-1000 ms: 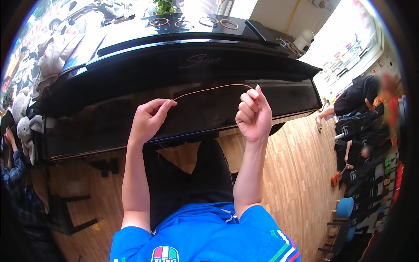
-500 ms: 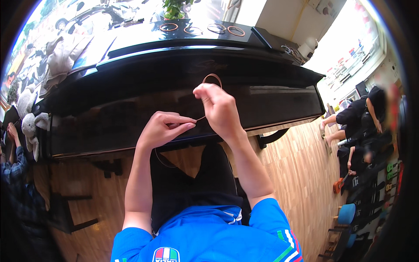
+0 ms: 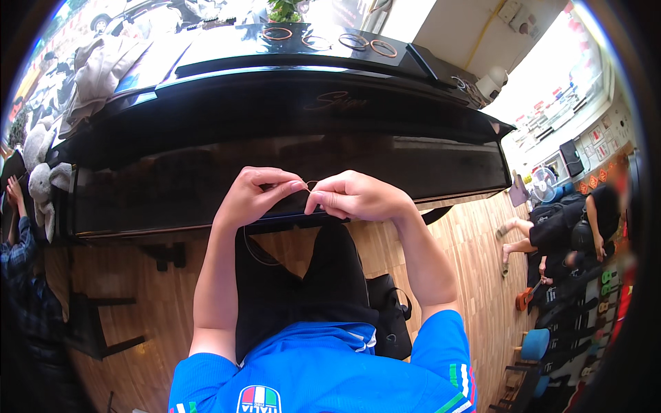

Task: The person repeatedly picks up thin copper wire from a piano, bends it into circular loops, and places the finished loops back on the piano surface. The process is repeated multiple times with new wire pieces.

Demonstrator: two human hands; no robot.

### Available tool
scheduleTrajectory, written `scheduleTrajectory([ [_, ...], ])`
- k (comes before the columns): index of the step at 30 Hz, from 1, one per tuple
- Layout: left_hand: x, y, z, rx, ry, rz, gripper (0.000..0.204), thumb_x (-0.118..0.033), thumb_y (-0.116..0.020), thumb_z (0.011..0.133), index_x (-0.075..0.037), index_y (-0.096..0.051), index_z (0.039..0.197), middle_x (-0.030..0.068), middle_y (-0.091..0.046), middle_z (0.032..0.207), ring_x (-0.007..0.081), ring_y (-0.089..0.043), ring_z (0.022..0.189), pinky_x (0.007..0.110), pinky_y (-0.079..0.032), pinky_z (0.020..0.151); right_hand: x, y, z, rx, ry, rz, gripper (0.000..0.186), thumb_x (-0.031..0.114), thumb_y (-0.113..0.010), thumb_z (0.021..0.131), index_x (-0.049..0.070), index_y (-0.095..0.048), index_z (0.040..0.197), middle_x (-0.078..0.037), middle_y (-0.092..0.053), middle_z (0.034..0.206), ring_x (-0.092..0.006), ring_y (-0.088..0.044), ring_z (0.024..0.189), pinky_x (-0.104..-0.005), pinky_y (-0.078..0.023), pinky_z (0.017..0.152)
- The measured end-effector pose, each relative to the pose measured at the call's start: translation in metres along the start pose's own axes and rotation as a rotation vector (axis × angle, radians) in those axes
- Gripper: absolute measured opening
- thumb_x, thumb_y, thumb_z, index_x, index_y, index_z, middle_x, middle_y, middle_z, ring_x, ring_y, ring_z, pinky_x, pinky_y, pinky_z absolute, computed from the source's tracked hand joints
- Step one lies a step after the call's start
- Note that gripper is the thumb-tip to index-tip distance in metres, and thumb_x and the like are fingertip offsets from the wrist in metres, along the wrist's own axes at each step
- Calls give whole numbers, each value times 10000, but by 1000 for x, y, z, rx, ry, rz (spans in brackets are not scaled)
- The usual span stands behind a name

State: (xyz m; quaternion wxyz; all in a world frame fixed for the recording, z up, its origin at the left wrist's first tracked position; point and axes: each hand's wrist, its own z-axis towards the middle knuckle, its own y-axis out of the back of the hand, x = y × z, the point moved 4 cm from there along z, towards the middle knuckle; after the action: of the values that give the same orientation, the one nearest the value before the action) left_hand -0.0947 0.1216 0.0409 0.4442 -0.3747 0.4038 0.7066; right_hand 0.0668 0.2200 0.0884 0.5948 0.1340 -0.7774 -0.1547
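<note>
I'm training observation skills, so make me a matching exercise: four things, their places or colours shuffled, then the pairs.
Things:
1. Thin wire
2. Four rings
3. Plush toy
4. Stool

Places or colours:
A. Grey
B. Blue
C. Between left hand and right hand
D. On the black piano

Pairs: 1-C, 2-D, 3-A, 4-B

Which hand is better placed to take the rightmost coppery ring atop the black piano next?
Probably the right hand: it lies nearer the ring, while the left hand sits farther left. Both have fingertips pinched at the thin wire, so either would likely need freeing first.
</note>
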Motion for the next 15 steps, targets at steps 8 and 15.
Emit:
scheduleTrajectory([
  [8,0,5,0,-133,-44,-154,163,-115,-619,962,-41,-759,997,30,-688,794,80,-619,641,188,-469,559,-26,-3,21,60,328,612,308,218,-488,1045,-37,-659,1017,-67,-625,705,-111,-587,598,-258,-525,628],
  [15,-3,4,2,-27,160,-193,224,-188,-593,990,-53,-737,1095,33,-698,717,41,-526,492,185,-396,458,-38,-22,40,85,601,1273,316,244,-446,1058,-30,-599,1092,-24,-550,682,-85,-526,540,-253,-535,591],
])
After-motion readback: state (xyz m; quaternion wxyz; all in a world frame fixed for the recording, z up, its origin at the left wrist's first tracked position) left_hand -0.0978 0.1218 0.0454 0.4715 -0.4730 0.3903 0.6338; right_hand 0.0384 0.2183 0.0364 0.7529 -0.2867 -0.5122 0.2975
